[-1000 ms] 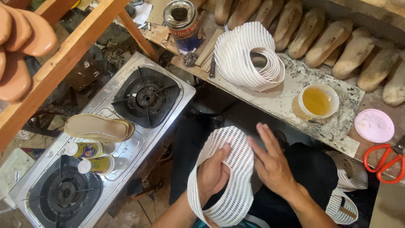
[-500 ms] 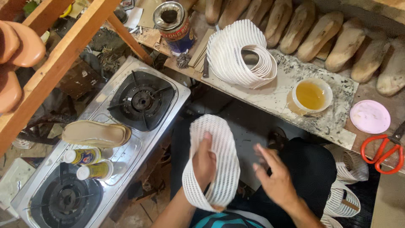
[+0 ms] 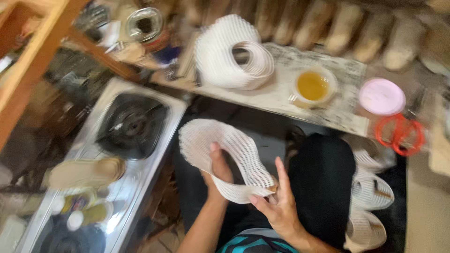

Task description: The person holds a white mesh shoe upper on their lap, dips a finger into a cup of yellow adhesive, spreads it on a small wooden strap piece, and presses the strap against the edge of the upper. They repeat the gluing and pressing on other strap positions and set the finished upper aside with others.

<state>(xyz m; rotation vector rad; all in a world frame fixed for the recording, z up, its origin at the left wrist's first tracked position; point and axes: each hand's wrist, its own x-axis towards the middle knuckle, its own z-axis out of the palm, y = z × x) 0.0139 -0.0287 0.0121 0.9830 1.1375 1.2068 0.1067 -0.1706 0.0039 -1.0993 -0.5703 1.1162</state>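
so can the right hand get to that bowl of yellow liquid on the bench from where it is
Probably yes: the right hand only touches the white mesh upper, and nothing stands between it and the bowl.

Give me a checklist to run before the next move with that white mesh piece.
1. Left hand grips the white mesh piece from inside its curve: ok.
2. Right hand touches the piece's lower end with open fingers, not closed around it: ok.
3. Piece held over the lap, apart from the gas stove: ok.
4. Burner flame off: cannot tell, picture blurred.
5. Bowl of yellow liquid upright on the bench: ok.
6. Red scissors lying away from both hands: ok.
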